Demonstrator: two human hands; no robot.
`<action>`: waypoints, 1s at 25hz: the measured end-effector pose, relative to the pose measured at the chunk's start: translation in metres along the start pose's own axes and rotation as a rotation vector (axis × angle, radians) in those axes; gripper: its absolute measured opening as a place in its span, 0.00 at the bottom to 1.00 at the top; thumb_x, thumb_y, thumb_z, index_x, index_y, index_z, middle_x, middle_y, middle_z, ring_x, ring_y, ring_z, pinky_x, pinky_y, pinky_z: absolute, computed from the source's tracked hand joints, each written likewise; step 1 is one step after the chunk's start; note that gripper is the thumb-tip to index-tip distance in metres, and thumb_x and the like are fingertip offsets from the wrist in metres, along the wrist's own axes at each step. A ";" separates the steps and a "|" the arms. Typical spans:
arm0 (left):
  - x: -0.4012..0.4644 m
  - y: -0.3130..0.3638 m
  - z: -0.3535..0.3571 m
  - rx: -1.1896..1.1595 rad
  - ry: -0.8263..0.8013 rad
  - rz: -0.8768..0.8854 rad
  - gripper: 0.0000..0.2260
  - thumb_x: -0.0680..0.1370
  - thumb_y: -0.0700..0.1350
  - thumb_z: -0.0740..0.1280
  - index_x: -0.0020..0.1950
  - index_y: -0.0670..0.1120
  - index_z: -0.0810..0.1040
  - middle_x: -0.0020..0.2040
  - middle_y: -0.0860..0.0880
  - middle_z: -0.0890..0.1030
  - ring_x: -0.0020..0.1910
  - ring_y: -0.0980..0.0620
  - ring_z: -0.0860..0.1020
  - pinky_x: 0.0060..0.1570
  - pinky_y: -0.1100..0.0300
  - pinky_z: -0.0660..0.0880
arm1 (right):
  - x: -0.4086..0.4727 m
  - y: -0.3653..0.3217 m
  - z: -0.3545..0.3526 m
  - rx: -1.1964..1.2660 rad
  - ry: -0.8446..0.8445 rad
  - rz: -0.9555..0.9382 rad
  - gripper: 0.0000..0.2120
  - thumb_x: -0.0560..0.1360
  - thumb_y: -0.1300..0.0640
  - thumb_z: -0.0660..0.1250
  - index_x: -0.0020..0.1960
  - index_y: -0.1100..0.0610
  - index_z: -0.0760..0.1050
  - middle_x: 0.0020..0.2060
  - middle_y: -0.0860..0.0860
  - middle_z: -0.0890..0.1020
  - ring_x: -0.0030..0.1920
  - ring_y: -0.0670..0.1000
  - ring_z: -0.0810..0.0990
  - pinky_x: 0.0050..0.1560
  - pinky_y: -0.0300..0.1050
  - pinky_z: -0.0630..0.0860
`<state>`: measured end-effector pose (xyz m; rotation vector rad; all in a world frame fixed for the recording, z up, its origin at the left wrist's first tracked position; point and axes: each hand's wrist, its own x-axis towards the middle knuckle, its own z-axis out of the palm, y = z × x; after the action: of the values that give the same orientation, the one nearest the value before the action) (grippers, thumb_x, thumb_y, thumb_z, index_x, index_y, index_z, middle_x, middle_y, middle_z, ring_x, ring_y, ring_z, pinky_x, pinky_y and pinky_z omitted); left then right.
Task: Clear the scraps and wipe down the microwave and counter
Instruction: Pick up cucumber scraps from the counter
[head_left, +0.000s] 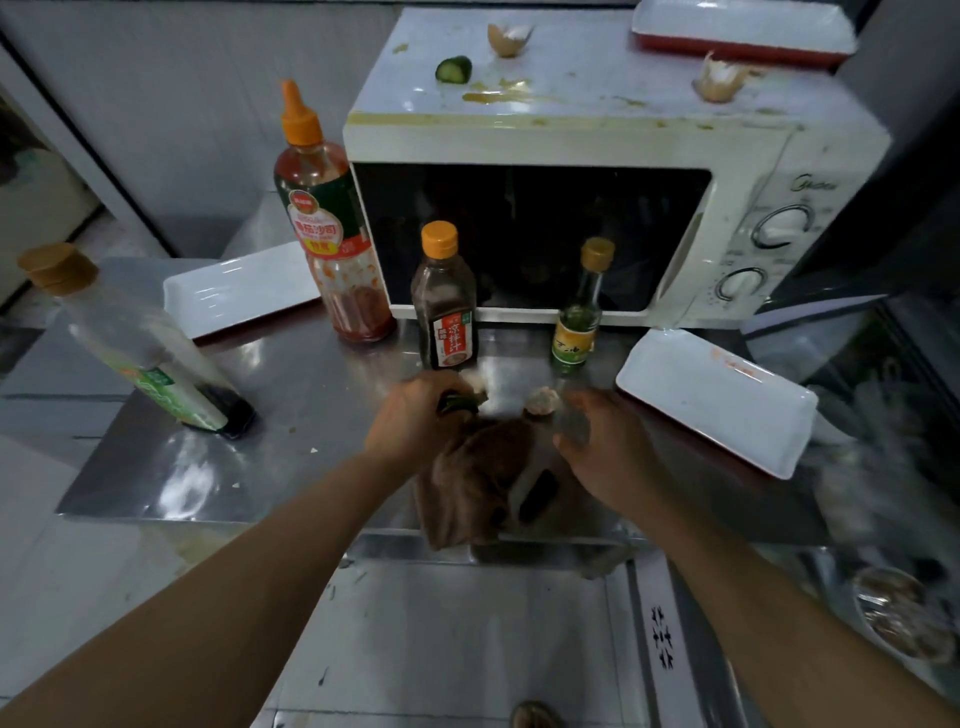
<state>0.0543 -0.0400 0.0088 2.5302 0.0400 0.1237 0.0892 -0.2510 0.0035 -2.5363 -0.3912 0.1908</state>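
My left hand (410, 421) grips a dark green cucumber scrap (460, 404) on the steel counter (291, 415), with a pale scrap at its fingertips. My right hand (602, 447) hovers blurred just right of an eggshell piece (541, 401), fingers loosely spread and holding nothing. A brown cloth (478, 478) lies between my hands at the counter's front edge. On the dirty top of the white microwave (571, 135) sit a cucumber end (454, 68), two eggshells (509, 39) (719, 78) and yellow smears (498, 96).
A ketchup bottle (332, 234), a dark sauce bottle (445, 301) and a small green bottle (579, 317) stand before the microwave. A tilted clear bottle (150, 358) stands at left. White trays lie at left (234, 291), right (717, 400) and on the microwave (743, 26).
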 end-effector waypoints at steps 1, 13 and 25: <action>-0.001 0.007 0.002 0.004 0.005 0.011 0.10 0.72 0.38 0.71 0.53 0.44 0.81 0.54 0.44 0.82 0.53 0.45 0.79 0.51 0.61 0.71 | -0.004 0.008 -0.004 -0.019 0.001 0.021 0.22 0.73 0.56 0.68 0.66 0.60 0.70 0.61 0.58 0.74 0.62 0.58 0.72 0.60 0.48 0.69; -0.007 0.041 0.042 0.010 0.017 -0.056 0.09 0.72 0.40 0.71 0.52 0.47 0.81 0.50 0.48 0.83 0.49 0.48 0.80 0.49 0.60 0.73 | -0.024 0.076 -0.003 -0.155 -0.034 0.172 0.35 0.71 0.47 0.70 0.72 0.53 0.59 0.66 0.56 0.67 0.66 0.58 0.63 0.67 0.50 0.62; -0.032 0.064 0.036 0.028 0.118 -0.225 0.10 0.74 0.41 0.70 0.55 0.47 0.80 0.51 0.48 0.82 0.50 0.49 0.80 0.51 0.59 0.76 | -0.012 0.073 0.004 -0.116 -0.142 -0.050 0.20 0.76 0.63 0.62 0.67 0.60 0.64 0.67 0.60 0.65 0.68 0.58 0.62 0.69 0.46 0.60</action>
<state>0.0262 -0.1151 0.0137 2.5233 0.3739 0.1829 0.0941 -0.3116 -0.0393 -2.6316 -0.5344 0.3400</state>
